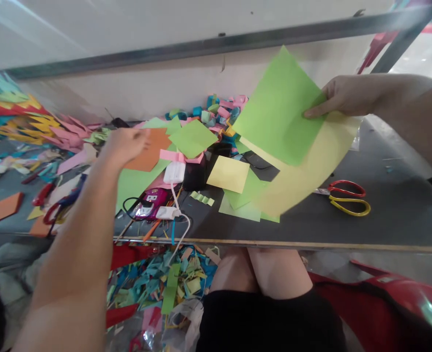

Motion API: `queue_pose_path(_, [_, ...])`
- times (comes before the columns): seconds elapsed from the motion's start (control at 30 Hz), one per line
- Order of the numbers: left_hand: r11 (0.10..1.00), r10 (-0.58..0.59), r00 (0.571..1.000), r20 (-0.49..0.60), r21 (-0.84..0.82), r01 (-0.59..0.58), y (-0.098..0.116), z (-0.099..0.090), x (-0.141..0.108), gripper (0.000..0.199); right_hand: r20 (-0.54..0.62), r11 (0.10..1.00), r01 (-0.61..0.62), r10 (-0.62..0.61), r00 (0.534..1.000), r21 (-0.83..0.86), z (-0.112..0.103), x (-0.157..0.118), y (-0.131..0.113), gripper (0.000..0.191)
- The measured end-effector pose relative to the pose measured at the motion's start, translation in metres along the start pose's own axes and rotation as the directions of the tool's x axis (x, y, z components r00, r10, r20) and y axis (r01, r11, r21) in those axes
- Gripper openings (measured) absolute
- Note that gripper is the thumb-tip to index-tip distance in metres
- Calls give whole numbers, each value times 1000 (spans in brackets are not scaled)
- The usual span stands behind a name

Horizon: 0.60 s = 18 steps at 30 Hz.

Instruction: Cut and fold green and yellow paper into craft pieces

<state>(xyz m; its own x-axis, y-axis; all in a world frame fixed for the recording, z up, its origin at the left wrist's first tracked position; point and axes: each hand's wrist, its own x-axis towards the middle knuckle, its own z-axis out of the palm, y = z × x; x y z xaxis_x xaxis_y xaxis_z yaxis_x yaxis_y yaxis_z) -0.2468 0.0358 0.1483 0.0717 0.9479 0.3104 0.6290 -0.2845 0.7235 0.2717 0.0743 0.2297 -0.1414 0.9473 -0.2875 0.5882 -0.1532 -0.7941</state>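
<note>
My right hand pinches a green paper sheet above the table, thumb on its face. A pale yellow paper sheet hangs behind it from the same hand, curving down toward the table. Over on the left, my left hand is at the edge of an orange paper sheet. Its fingers are bent and blurred; whether they grip the sheet is unclear. Between my hands lie a green square, a yellow square and overlapping green pieces.
Scissors with red and yellow handles rest at right. A white charger, a purple power strip and cables lie near the table's front edge. Folded paper pieces pile against the wall. Scraps fill the space below.
</note>
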Motion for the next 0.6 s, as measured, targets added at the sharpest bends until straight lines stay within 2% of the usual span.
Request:
queue_pose_path(0.07, [997, -16, 997, -71, 81, 21, 34, 38, -3, 56, -13, 999, 47, -47, 999, 11, 7, -1, -1, 8])
queue_pose_path(0.17, [976, 84, 995, 50, -208, -72, 91, 95, -16, 68, -113, 973, 185, -170, 979, 136, 27, -7, 10, 13])
queue_pose_path(0.23, [947, 159, 987, 12, -284, -149, 119, 127, -24, 68, -185, 943, 250, -212, 960, 218, 41, -10, 18, 21])
queue_pose_path(0.27, [949, 145, 989, -6, -282, -141, 127, 140, -26, 67, -228, 927, 277, -222, 948, 252, 48, -11, 21, 23])
queue_pose_path(0.33, [959, 98, 992, -78, -259, -115, 135, 160, -25, 66, -319, 893, 329, -229, 920, 308, 59, -14, 24, 22])
queue_pose_path(0.4, [961, 50, 993, -110, -265, -78, 133, 173, -19, 67, -403, 861, 375, -225, 887, 344, 68, -18, 26, 17])
queue_pose_path(0.5, [942, -18, 1000, -5, -334, 15, 129, 182, -6, 63, -462, 826, 405, -203, 863, 393, 80, -22, 32, 10])
queue_pose_path(0.6, [935, -41, 990, 133, -344, 85, 132, 184, 3, 48, -463, 794, 444, -235, 854, 416, 88, -20, 46, 8])
